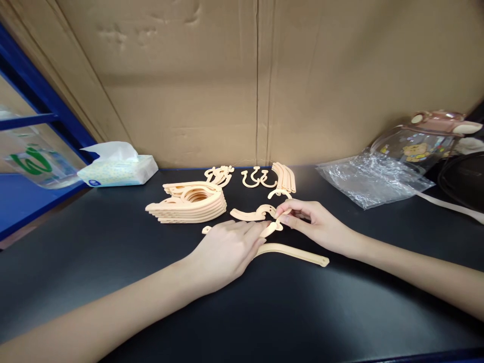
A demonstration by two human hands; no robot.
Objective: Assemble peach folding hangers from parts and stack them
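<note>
My left hand point(229, 252) is closed over a cream plastic hanger arm point(269, 230); one end shows past the fingertips, and a bit of the same colour point(206, 230) shows at the hand's other side. My right hand point(319, 224) pinches a small curved cream hanger hook point(283, 217) between thumb and fingers. Hook and arm touch at the arm's end; whether they are joined I cannot tell. Just beyond the fingers lies a curved hanger piece point(249, 215). Another long hanger arm point(295, 252) lies nearer me, partly under my left hand.
Folded hangers point(189, 204) are stacked at left centre. Behind lie loose hooks point(251, 177), a pile of small parts point(219, 175) and more hanger arms point(284, 176). A tissue box point(121, 169) stands back left; a plastic bag point(372, 179) and clear bottle point(419, 143) are at right.
</note>
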